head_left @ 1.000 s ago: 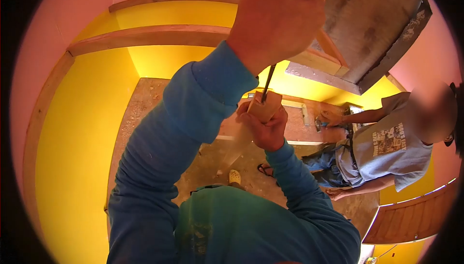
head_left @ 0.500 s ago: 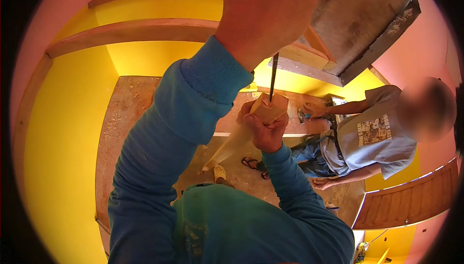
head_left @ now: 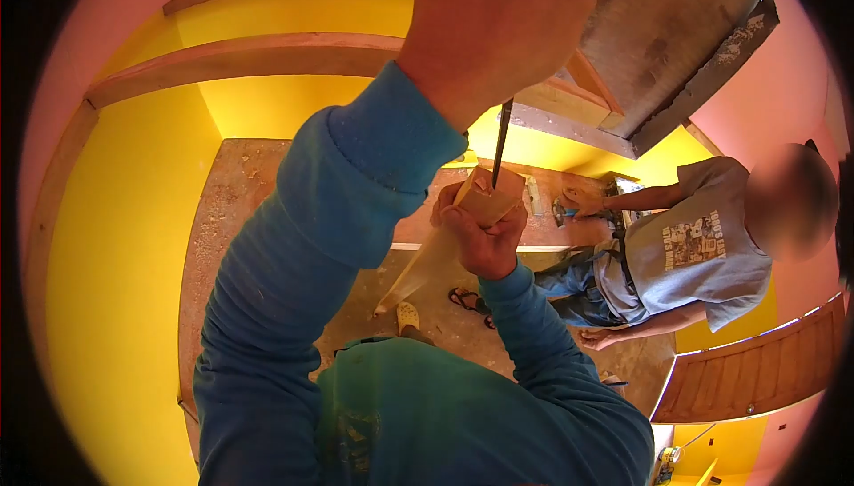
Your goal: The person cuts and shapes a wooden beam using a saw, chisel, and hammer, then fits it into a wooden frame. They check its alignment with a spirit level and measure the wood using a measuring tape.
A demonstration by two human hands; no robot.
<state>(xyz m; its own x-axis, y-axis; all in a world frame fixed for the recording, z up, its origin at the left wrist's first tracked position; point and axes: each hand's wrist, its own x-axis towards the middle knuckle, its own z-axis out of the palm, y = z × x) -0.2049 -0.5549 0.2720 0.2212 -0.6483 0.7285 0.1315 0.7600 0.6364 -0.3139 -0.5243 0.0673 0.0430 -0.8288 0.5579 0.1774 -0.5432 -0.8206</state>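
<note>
Upper centre: left hand point(head_left: 498, 37) is gripping tool point(head_left: 503, 141); centre: right hand point(head_left: 487, 249) is gripping wood point(head_left: 500, 205); right: shirt point(head_left: 729, 277) is bearing indistinct lettering point(head_left: 690, 241).

Yellow walls point(head_left: 124, 264) meet pink paintwork point(head_left: 62, 130), crossed by brown wooden rails point(head_left: 249, 57). Shavings litter a brown surface point(head_left: 222, 201) beside the dull floor point(head_left: 454, 337). A panelled wooden door point(head_left: 756, 366) shows at right.

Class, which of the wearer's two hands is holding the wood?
The right hand, lower down, holds the wood; the left hand, above it, instead grips the tool.
</note>
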